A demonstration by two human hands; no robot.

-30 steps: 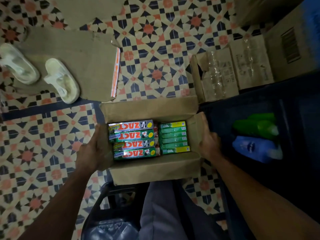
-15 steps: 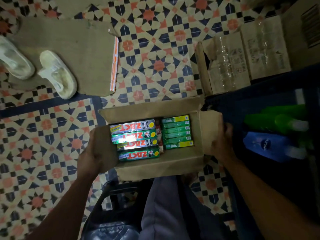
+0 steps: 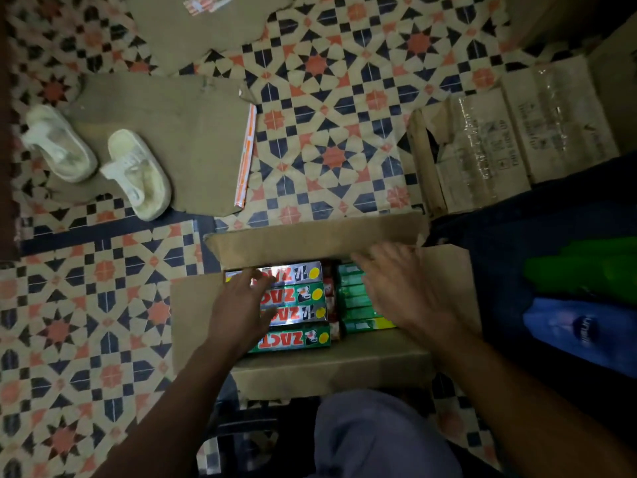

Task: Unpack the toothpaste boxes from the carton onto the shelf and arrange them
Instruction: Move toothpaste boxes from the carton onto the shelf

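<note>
**Both hands over the open carton of toothpaste**

We find the toothpaste boxes (image 3: 296, 307) still inside the open carton (image 3: 327, 370). Four red-lettered boxes, silver and green by turns, lie flat in a column. Just beside them on the right is a tighter row of plain green boxes (image 3: 350, 298).

The left hand (image 3: 238, 305) lies over the left ends of the lettered boxes, palm down, with its fingers straight and slightly apart, gripping nothing. We cannot tell whether it touches them. The right hand (image 3: 406, 291) covers the right part of the green row. Its fingers are spread and straight, reaching toward the far flap, and it too holds nothing.

A grey trouser leg (image 3: 379, 436) shows below the carton. Around it we see a patterned tile floor (image 3: 327, 98), and at far left a flattened cardboard sheet (image 3: 179, 125) carrying two white slippers (image 3: 138, 174). At right stand taped cartons (image 3: 482, 150), with a green bottle (image 3: 579, 274) and a blue bottle (image 3: 579, 332) on a dark surface.
</note>
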